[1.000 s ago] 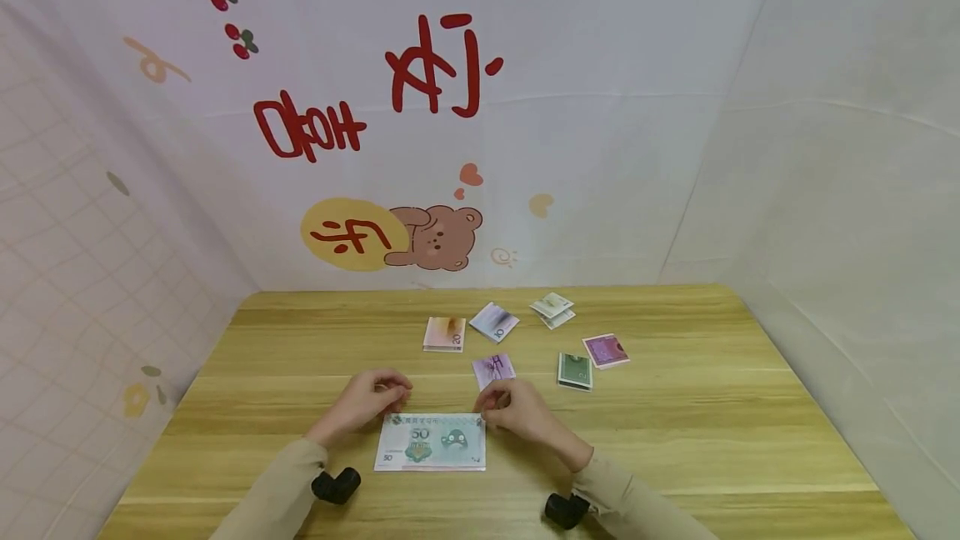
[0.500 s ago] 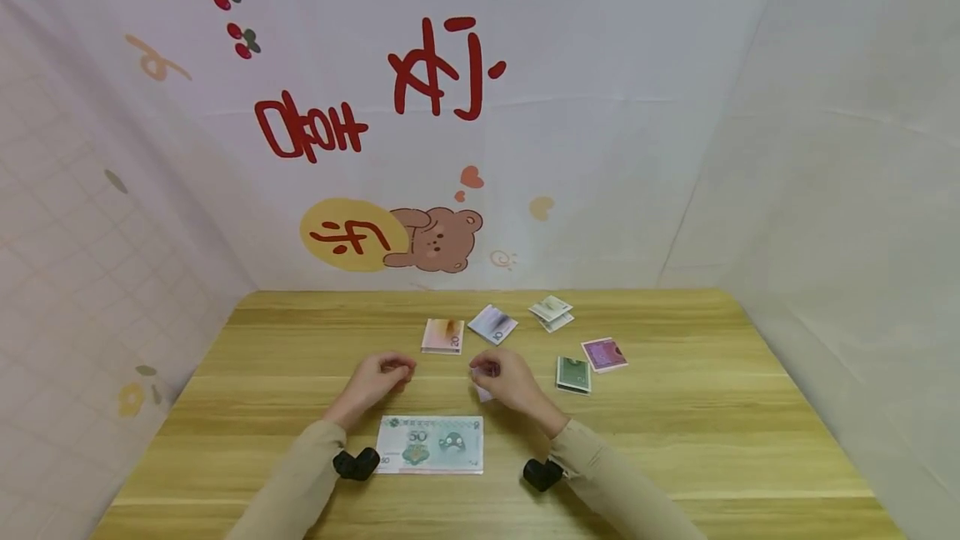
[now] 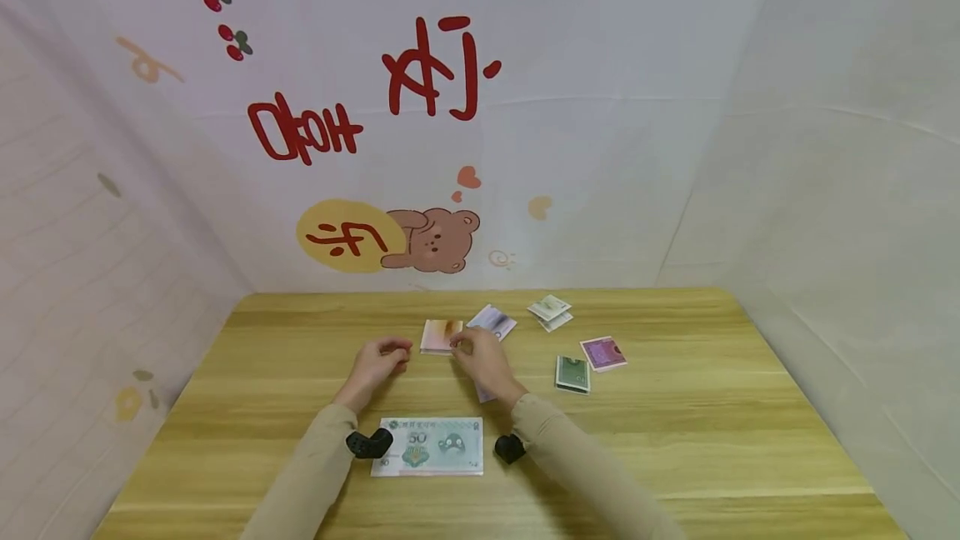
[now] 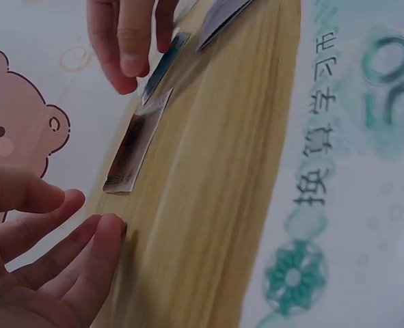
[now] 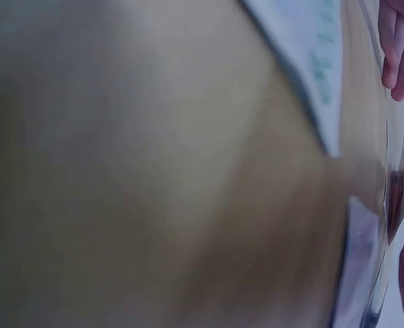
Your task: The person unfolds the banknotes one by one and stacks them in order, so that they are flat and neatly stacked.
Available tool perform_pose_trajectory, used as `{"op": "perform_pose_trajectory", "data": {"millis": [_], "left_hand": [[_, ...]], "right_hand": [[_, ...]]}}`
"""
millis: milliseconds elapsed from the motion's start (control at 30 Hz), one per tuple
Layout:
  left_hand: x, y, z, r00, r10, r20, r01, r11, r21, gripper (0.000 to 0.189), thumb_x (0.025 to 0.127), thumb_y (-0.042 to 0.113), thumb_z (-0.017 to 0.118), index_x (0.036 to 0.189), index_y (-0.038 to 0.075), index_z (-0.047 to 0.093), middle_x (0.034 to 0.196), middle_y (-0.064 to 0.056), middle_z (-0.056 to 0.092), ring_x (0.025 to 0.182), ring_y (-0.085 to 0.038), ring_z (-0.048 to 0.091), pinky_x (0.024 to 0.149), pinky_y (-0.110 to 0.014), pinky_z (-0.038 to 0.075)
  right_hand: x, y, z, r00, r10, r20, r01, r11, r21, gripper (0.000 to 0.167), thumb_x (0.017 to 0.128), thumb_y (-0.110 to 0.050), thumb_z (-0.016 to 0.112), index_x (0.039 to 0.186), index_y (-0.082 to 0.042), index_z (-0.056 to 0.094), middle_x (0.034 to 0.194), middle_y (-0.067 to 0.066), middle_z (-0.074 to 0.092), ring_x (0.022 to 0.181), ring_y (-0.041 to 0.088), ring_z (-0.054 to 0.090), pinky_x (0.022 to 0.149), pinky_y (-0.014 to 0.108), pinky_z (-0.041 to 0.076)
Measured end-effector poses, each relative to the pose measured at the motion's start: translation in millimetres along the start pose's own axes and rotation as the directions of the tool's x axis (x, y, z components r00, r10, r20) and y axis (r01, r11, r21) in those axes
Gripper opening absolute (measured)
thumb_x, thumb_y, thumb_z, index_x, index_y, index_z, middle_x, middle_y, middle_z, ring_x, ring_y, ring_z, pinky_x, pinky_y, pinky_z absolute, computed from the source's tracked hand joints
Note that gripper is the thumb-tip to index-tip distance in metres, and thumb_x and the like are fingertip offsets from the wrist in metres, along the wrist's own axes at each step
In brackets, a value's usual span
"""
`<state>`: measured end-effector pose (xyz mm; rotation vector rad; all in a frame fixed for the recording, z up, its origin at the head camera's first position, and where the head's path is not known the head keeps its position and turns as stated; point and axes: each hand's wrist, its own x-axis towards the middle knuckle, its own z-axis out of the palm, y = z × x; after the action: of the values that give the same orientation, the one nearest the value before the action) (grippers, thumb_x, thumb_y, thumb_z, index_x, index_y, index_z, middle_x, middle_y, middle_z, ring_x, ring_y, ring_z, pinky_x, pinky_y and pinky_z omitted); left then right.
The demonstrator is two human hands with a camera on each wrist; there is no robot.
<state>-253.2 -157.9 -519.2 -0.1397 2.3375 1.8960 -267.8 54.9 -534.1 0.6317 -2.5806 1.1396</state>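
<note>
My left hand (image 3: 378, 367) hovers just left of a folded orange-brown 20 note (image 3: 438, 335), its fingers loosely bent with nothing between them. In the left wrist view a small gap separates those fingertips from the 20 note (image 4: 135, 147). My right hand (image 3: 486, 361) reaches over the right edge of that note, fingers bent downward. I see nothing held in it, and contact cannot be made out. Behind it lies a folded blue-violet 10 note (image 3: 492, 321). A folded purple note (image 3: 483, 391) is mostly hidden beneath the right hand.
A flat green 50 note (image 3: 431, 447) lies near the front, under the left wrist camera. To the right are folded green (image 3: 573, 374), magenta (image 3: 603, 353) and pale (image 3: 551, 312) notes. A printed cloth wall (image 3: 585, 190) borders the table's back.
Both hands have moved forward from the 50 note, the right one also leftward, past the purple note to the 20 note. The notes stay where they were.
</note>
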Motion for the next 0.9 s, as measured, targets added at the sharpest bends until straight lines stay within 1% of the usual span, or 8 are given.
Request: {"op": "perform_pose_trajectory", "data": {"millis": [67,167,333,467,600,667,767,900], "left_hand": [[1.6,0.9,-0.2,1.0,-0.006,-0.013,0.006,1.0,-0.002,0.024,0.095,-0.003,0.053,0.114,-0.013,0.061,0.11,-0.027,0.061,0.098,-0.034,0.06,0.081,-0.037,0.054],[4.1,1.5,0.1,1.0,0.009,-0.013,-0.009,1.0,-0.009,0.025,0.095,-0.003,0.053,0.116,-0.013,0.06,0.114,-0.029,0.059,0.099,-0.035,0.059,0.084,-0.041,0.053],[7.1,1.3,1.9,0.999,0.044,0.01,-0.043,0.999,-0.022,0.026,0.093,-0.004,0.054,0.117,-0.015,0.059,0.114,-0.03,0.058,0.096,-0.035,0.061,0.083,-0.039,0.054],[9.5,0.5,5.4,0.999,0.041,0.017,-0.041,0.999,-0.013,0.026,0.093,-0.004,0.055,0.116,-0.014,0.059,0.113,-0.029,0.059,0.096,-0.035,0.061,0.083,-0.038,0.054],[11.3,1.8,9.9,1.0,0.02,0.021,-0.02,1.0,0.012,0.026,0.094,-0.002,0.055,0.117,-0.012,0.06,0.112,-0.026,0.06,0.097,-0.035,0.062,0.085,-0.041,0.053],[11.7,3.8,12.2,1.0,0.019,0.025,-0.02,0.999,0.029,0.026,0.094,-0.001,0.055,0.118,-0.012,0.06,0.113,-0.026,0.06,0.096,-0.034,0.062,0.085,-0.041,0.053],[11.8,6.4,15.9,0.999,0.039,0.031,-0.041,0.997,0.063,0.027,0.094,-0.001,0.055,0.118,-0.012,0.06,0.115,-0.027,0.06,0.097,-0.036,0.061,0.085,-0.043,0.052],[11.1,8.0,19.7,0.996,0.083,0.018,-0.084,0.988,0.127,0.025,0.093,-0.002,0.055,0.115,-0.014,0.06,0.114,-0.029,0.061,0.095,-0.038,0.061,0.081,-0.042,0.053]], "right_hand": [[5.3,-0.3,3.3,1.0,-0.002,-0.014,0.002,1.0,-0.026,0.007,0.084,-0.003,0.072,0.09,-0.003,0.073,0.092,0.008,0.07,0.088,0.025,0.063,0.08,0.037,0.049],[10.4,-0.2,5.1,0.999,0.016,-0.03,-0.017,0.998,-0.058,0.005,0.084,-0.005,0.073,0.088,-0.003,0.074,0.091,0.009,0.07,0.087,0.026,0.063,0.08,0.038,0.049],[11.1,3.2,5.8,0.999,0.036,-0.016,-0.037,0.996,-0.075,0.007,0.084,-0.006,0.074,0.087,-0.001,0.074,0.087,0.009,0.07,0.082,0.026,0.063,0.075,0.038,0.05],[9.6,10.4,7.3,0.998,0.056,0.01,-0.055,0.996,-0.071,0.007,0.083,-0.005,0.073,0.086,0.001,0.074,0.086,0.009,0.07,0.087,0.026,0.063,0.079,0.038,0.05],[8.8,14.7,7.9,0.997,0.068,0.039,-0.064,0.994,-0.087,0.007,0.082,-0.002,0.073,0.087,0.002,0.074,0.091,0.011,0.07,0.093,0.027,0.062,0.085,0.039,0.049],[8.2,14.9,7.5,0.997,0.066,0.042,-0.062,0.994,-0.092,0.007,0.08,-0.001,0.074,0.087,0.002,0.074,0.092,0.012,0.069,0.094,0.028,0.062,0.086,0.04,0.048],[7.5,15.6,7.1,0.997,0.061,0.039,-0.057,0.994,-0.092,0.007,0.078,0.0,0.075,0.085,0.003,0.074,0.094,0.012,0.069,0.095,0.029,0.061,0.087,0.04,0.048],[6.4,16.1,6.7,0.998,0.058,0.028,-0.057,0.997,-0.056,0.008,0.077,0.002,0.075,0.085,0.004,0.074,0.094,0.014,0.068,0.095,0.03,0.061,0.087,0.04,0.047]]}}
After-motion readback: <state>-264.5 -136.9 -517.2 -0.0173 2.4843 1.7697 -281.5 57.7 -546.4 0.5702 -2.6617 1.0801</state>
